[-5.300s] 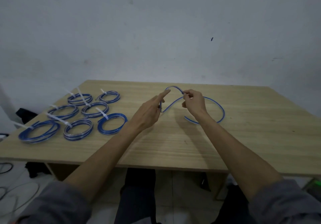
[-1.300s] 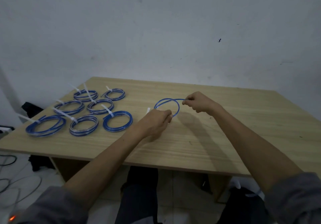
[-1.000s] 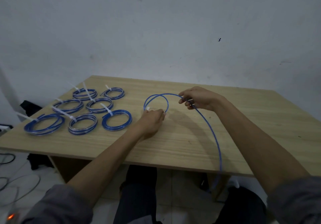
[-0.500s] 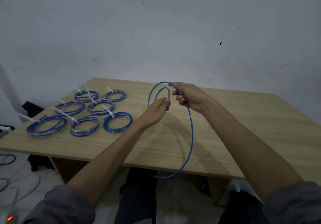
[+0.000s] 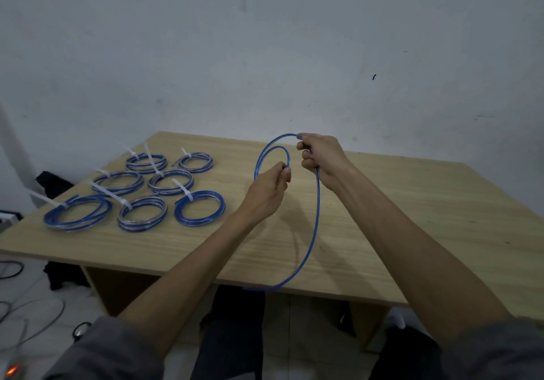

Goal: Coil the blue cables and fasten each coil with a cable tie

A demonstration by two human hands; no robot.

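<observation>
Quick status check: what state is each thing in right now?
Blue cable: partly coiled, held above the table, untied, tail hanging loose.
Left hand: grips the small loop.
Right hand: grips the cable's top.
Finished coils: seven, tied, flat on the table.

Blue cable (image 5: 315,217) partly looped above table, seven tied coils (image 5: 199,212) left

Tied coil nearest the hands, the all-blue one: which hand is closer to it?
Left. The left hand holds the loose blue cable just right of the all-blue tied coil; the right hand grips the same cable farther right, beyond the left hand.
</observation>
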